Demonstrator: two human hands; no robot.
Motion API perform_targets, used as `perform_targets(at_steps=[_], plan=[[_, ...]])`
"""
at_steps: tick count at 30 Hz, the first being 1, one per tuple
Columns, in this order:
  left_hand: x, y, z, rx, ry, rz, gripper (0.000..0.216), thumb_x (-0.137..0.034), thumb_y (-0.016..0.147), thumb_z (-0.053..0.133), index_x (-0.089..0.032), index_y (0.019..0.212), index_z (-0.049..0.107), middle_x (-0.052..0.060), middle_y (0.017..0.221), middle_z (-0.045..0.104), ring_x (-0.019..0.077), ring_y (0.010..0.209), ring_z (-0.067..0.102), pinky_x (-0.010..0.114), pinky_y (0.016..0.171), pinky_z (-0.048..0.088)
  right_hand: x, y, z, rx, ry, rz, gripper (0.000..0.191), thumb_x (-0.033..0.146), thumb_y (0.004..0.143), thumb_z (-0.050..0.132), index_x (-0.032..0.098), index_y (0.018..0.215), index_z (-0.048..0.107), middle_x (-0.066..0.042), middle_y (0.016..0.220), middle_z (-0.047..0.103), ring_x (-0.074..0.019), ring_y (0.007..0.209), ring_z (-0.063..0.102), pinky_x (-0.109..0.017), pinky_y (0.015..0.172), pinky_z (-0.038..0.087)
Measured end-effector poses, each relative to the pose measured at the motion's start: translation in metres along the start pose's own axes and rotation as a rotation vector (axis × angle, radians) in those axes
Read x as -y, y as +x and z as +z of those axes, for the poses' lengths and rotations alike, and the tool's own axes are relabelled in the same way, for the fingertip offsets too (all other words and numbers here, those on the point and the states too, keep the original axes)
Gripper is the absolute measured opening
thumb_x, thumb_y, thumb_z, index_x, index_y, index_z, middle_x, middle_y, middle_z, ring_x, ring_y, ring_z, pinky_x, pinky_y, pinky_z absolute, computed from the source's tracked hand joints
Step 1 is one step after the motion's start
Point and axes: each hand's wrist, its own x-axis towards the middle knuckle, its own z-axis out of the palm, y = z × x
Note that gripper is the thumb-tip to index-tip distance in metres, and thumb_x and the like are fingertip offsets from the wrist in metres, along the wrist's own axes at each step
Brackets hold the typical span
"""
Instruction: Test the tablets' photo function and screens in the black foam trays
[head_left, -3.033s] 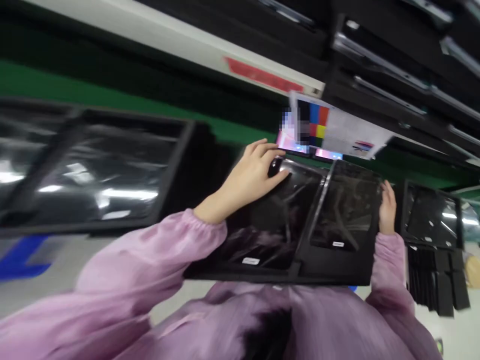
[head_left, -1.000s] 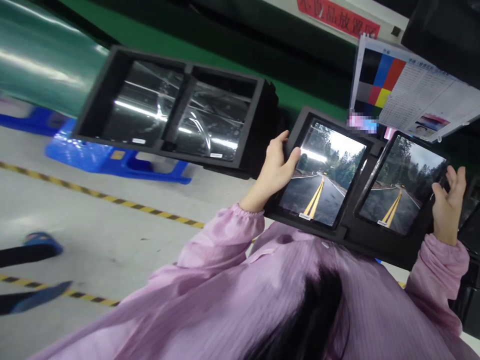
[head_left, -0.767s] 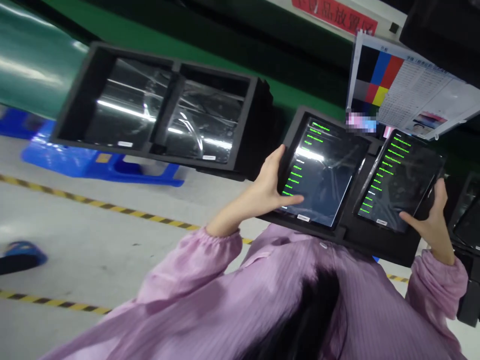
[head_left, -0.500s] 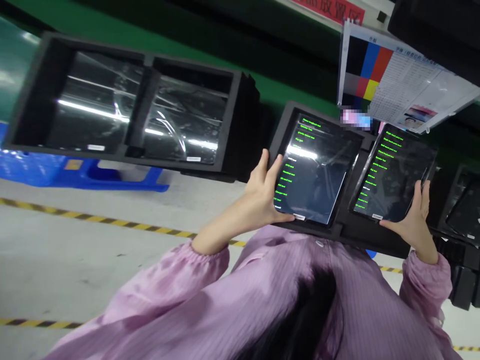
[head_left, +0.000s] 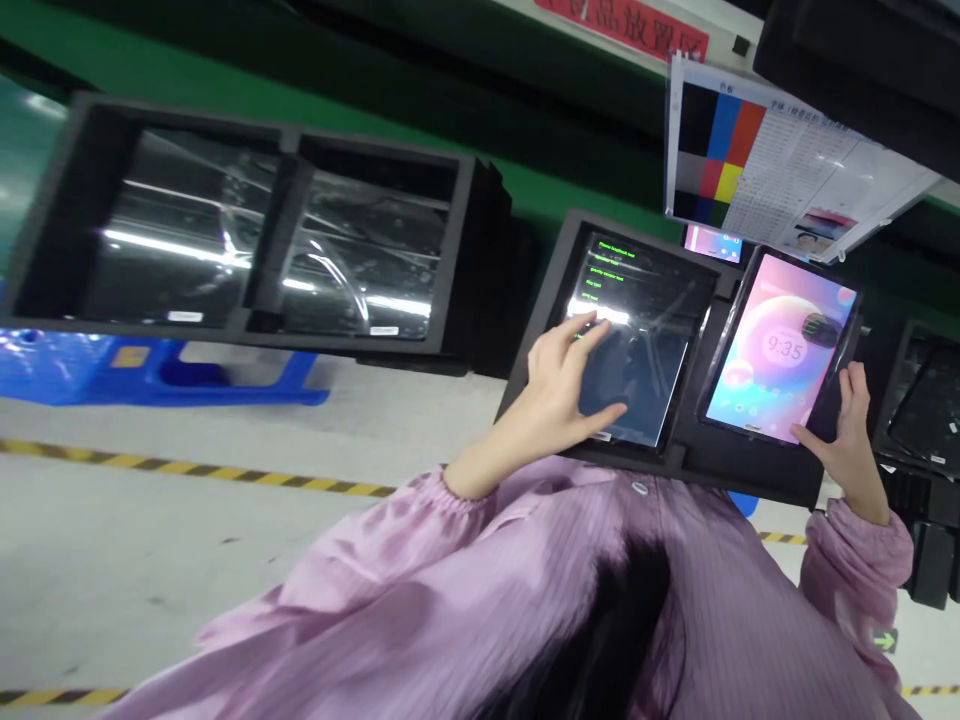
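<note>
Two tablets lie side by side in a black foam tray (head_left: 694, 425) in front of me. The left tablet (head_left: 656, 340) has a dark screen with green lines of test text. Over its left part, my left hand (head_left: 562, 380) reaches with fingers spread, covering some of the text; whether the fingertips touch the glass I cannot tell. On the right tablet (head_left: 757, 370) a bright pink and blue screen shows 9:35. My right hand (head_left: 847, 435) is at that tablet's lower right edge, thumb and fingers apart, the thumb near its bottom corner.
On the left, another black tray (head_left: 289, 240) holds two dark tablets under film. A colour chart sheet (head_left: 757, 150) stands behind, partly in front of another lit screen (head_left: 712, 245). A blue stool (head_left: 247, 385) is below left; more dark trays (head_left: 922, 400) are at right.
The right tablet's screen went from green test text to the bright 9:35 screen. My left hand moved from the left tablet's edge over its screen. My right hand shifted slightly outward.
</note>
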Motion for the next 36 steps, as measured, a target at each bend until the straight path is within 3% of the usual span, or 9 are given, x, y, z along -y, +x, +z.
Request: perform_targets(at_steps=[4, 7, 14, 23, 30, 36], plan=[[-0.009, -0.006, 0.012, 0.105, 0.028, 0.105, 0.102, -0.042, 0.085, 0.082, -0.027, 0.168, 0.024, 0.024, 0.168, 0.034, 0.0487, 0.156, 0.035, 0.072, 0.124, 0.03, -0.009, -0.003, -0.003, 0.057, 0.012, -0.021, 0.126, 0.067, 0.082, 0.083, 0.037, 0.174, 0.003, -0.012, 0.183, 0.002, -0.0392, 0.17, 0.014, -0.065, 0.135, 0.022], [-0.009, -0.006, 0.015, 0.135, 0.036, 0.128, 0.105, -0.039, 0.083, 0.084, -0.027, 0.168, 0.023, 0.024, 0.169, 0.032, 0.0501, 0.157, 0.032, 0.073, 0.125, 0.027, -0.011, -0.001, -0.006, 0.089, 0.021, 0.004, 0.125, 0.067, 0.083, 0.082, 0.038, 0.174, 0.002, -0.013, 0.183, 0.004, -0.0385, 0.171, 0.012, -0.067, 0.134, 0.025], [-0.011, -0.005, 0.017, 0.176, 0.042, 0.136, 0.11, -0.038, 0.082, 0.085, -0.028, 0.169, 0.019, 0.024, 0.172, 0.029, 0.0489, 0.161, 0.027, 0.074, 0.128, 0.021, -0.015, -0.001, -0.006, 0.087, -0.042, -0.031, 0.128, 0.068, 0.081, 0.083, 0.035, 0.174, 0.002, -0.014, 0.183, 0.003, -0.0402, 0.17, 0.014, -0.069, 0.134, 0.022], [-0.024, 0.0, 0.039, 0.225, 0.043, 0.09, 0.124, -0.038, 0.071, 0.093, -0.024, 0.169, 0.02, 0.026, 0.173, 0.026, 0.0519, 0.163, 0.021, 0.077, 0.129, 0.009, -0.008, -0.002, -0.003, 0.075, 0.036, -0.005, 0.121, 0.064, 0.087, 0.08, 0.038, 0.174, 0.001, -0.01, 0.185, 0.0, -0.035, 0.171, 0.01, -0.065, 0.136, 0.018], [-0.009, 0.003, 0.003, 0.033, 0.023, -0.049, 0.115, -0.06, 0.082, 0.084, -0.03, 0.17, 0.017, 0.023, 0.175, 0.024, 0.0505, 0.161, 0.024, 0.076, 0.126, 0.021, -0.013, 0.0, -0.004, 0.083, 0.026, -0.016, 0.126, 0.066, 0.083, 0.083, 0.038, 0.174, 0.001, -0.01, 0.185, 0.001, -0.0362, 0.171, 0.011, -0.064, 0.136, 0.02], [0.006, -0.005, -0.018, 0.056, 0.048, -0.123, 0.12, -0.065, 0.079, 0.086, -0.027, 0.17, 0.018, 0.025, 0.173, 0.025, 0.0527, 0.159, 0.029, 0.077, 0.124, 0.026, -0.012, 0.001, -0.006, 0.104, 0.022, 0.005, 0.13, 0.067, 0.081, 0.084, 0.037, 0.174, -0.001, -0.01, 0.184, -0.002, -0.036, 0.172, 0.007, -0.064, 0.137, 0.018]])
